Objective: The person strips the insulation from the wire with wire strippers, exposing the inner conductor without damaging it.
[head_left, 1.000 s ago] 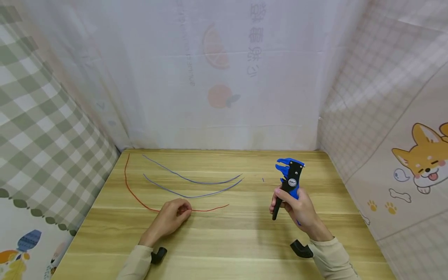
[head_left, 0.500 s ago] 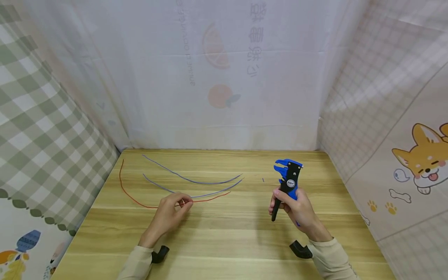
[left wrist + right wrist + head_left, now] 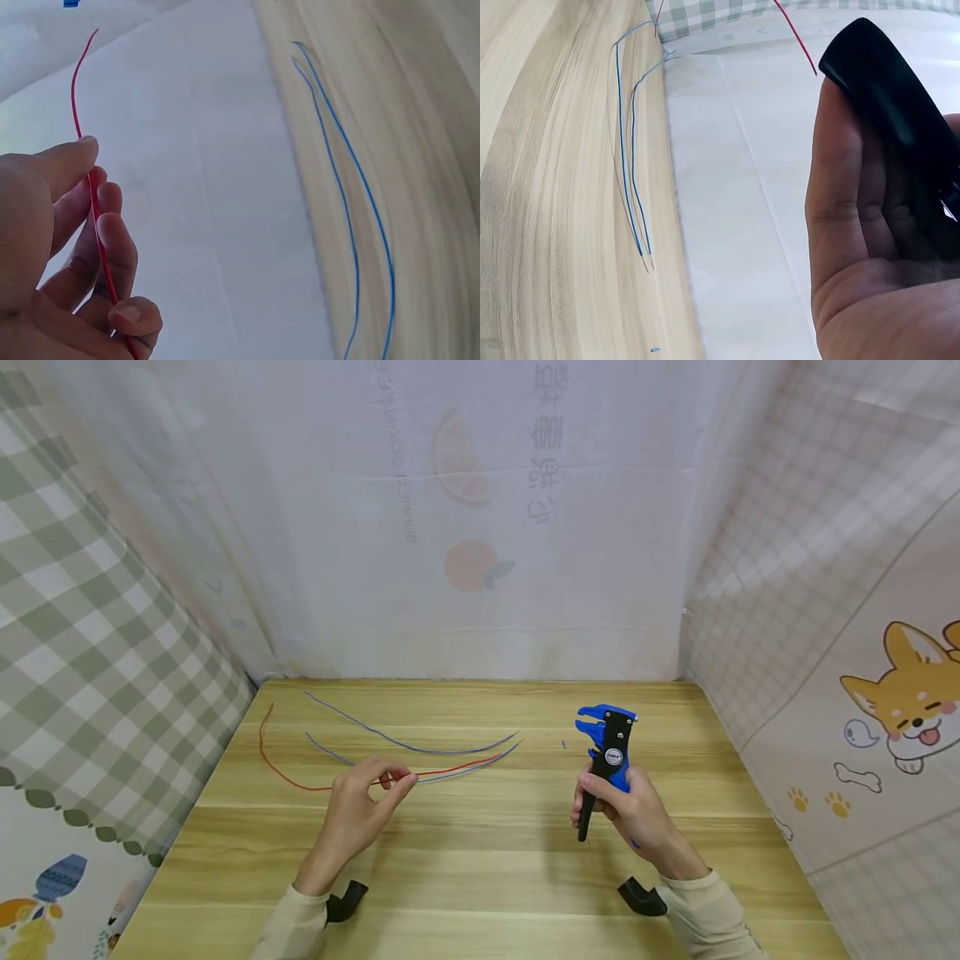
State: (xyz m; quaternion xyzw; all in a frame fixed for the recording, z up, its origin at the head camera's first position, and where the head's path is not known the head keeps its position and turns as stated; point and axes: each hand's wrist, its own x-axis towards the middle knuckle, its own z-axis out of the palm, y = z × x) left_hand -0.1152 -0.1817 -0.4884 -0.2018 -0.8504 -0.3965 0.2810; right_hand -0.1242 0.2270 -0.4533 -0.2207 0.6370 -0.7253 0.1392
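My left hand (image 3: 360, 806) pinches a red wire (image 3: 288, 779) between thumb and fingers. One end of the wire points right towards the tool, and the other curves off to the left. In the left wrist view the red wire (image 3: 75, 94) rises past the thumb and also runs down across the curled fingers. My right hand (image 3: 633, 810) grips a blue and black wire stripper (image 3: 611, 743), its head up and its jaws apart, facing left. The right wrist view shows a black handle (image 3: 892, 82) of it in the fingers. Nothing lies between the stripper's jaws.
Two blue wires (image 3: 408, 745) lie curved on the wooden table (image 3: 480, 893) beyond my left hand. Their right ends (image 3: 649, 264) are bared. A small blue scrap (image 3: 564, 745) rests left of the stripper. Cloth walls (image 3: 480, 635) enclose the table's back and sides.
My left hand has lifted the red wire, and its right end has swung up and right, now overlapping a blue wire in the head view. The wire stripper has shifted slightly left.
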